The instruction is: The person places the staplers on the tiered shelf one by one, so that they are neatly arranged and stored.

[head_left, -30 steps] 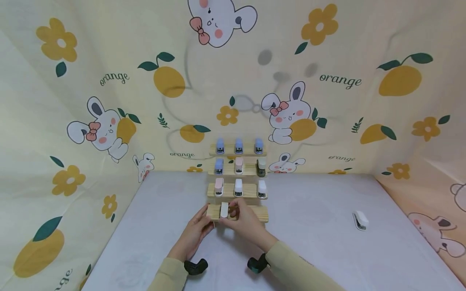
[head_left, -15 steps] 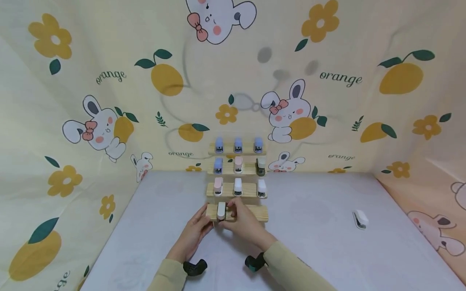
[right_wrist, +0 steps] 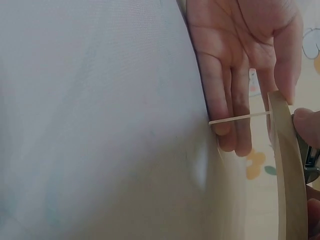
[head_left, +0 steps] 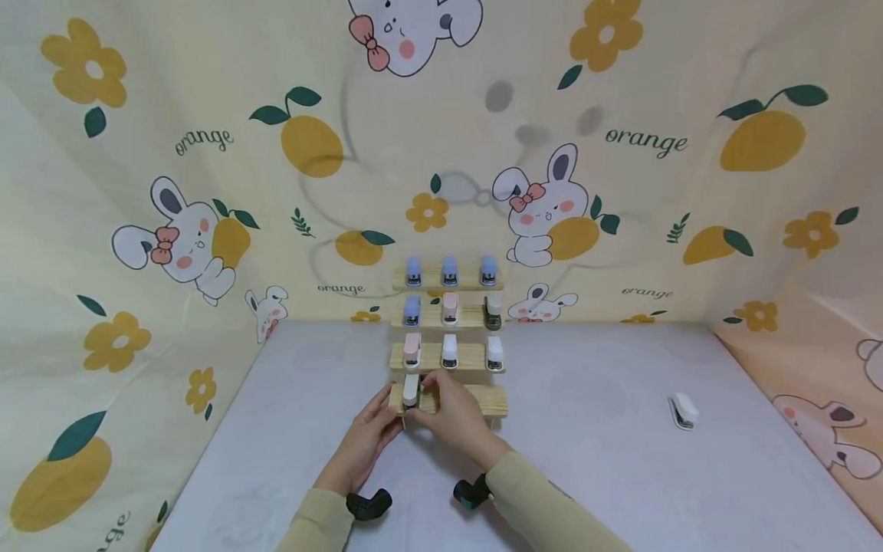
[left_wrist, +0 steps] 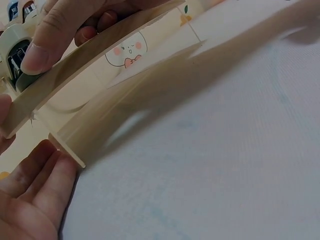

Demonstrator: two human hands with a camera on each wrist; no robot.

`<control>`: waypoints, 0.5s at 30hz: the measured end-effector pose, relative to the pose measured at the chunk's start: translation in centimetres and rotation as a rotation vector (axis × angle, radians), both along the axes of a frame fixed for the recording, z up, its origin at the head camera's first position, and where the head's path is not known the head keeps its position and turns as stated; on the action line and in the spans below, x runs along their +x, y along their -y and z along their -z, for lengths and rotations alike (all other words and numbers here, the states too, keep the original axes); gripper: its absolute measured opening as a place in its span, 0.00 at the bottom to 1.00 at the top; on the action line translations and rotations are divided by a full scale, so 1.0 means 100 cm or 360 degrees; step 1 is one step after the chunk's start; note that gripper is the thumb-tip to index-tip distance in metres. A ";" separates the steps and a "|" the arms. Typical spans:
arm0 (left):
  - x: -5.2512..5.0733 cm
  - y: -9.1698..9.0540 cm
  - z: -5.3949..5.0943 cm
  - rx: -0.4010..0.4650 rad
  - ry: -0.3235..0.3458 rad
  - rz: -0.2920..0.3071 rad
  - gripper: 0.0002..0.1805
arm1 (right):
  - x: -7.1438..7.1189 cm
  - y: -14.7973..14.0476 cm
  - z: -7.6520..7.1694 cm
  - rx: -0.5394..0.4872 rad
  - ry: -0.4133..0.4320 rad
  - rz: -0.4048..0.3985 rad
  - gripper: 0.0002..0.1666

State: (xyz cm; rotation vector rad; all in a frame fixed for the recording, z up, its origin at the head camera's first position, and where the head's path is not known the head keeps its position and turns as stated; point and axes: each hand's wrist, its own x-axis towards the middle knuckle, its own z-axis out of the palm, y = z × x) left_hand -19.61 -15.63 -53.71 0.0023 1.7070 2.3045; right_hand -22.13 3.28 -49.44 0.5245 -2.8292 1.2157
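A mini stapler with a white top and dark base [head_left: 411, 389] stands at the left end of the lowest wooden board of a stepped display rack [head_left: 488, 400]. My right hand [head_left: 458, 418] pinches this stapler between thumb and fingers. In the left wrist view, the thumb presses near the base of the stapler [left_wrist: 15, 47]. My left hand [head_left: 366, 443] grips the left end of the same board. Seen from the right wrist, the left thumb lies at the end of the board [right_wrist: 292, 175], while other fingers extend beside the thin clear support [right_wrist: 240, 118].
Blue staplers [head_left: 450, 271] fill the top board. Blue, pink and grey-green ones share the second, and a pink stapler [head_left: 411, 349] and two white ones occupy the third. Another white stapler [head_left: 684, 412] lies on the white tabletop at right. Patterned cloth [head_left: 428, 123] hangs behind.
My right hand has moved the stapler left along the lowest board and turned it slightly. My left hand keeps its place at the board's end. The head view has shifted slightly.
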 end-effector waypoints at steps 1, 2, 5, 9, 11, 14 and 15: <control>0.000 0.000 0.000 -0.0003 0.0000 -0.0002 0.32 | 0.000 0.000 0.000 -0.0002 -0.0002 0.0003 0.31; 0.000 0.000 -0.001 -0.0006 0.0004 -0.0004 0.32 | 0.000 0.001 -0.001 -0.0004 -0.0003 0.0006 0.31; 0.000 0.000 -0.002 -0.0012 0.0002 -0.0008 0.32 | 0.000 0.001 -0.001 -0.0009 -0.0009 0.0011 0.30; 0.001 0.000 -0.003 -0.0014 0.0027 -0.0026 0.31 | -0.001 0.001 0.002 -0.0003 -0.0031 0.0013 0.31; 0.001 -0.001 -0.003 -0.0020 0.0024 -0.0030 0.31 | -0.001 0.001 0.004 0.0022 -0.0063 0.0009 0.32; 0.002 -0.001 -0.002 -0.0028 0.0015 -0.0026 0.31 | 0.000 0.000 0.008 0.0070 -0.0126 -0.0004 0.32; 0.002 -0.001 -0.001 -0.0026 0.0013 -0.0023 0.31 | 0.001 -0.001 0.009 0.0080 -0.0138 -0.0009 0.32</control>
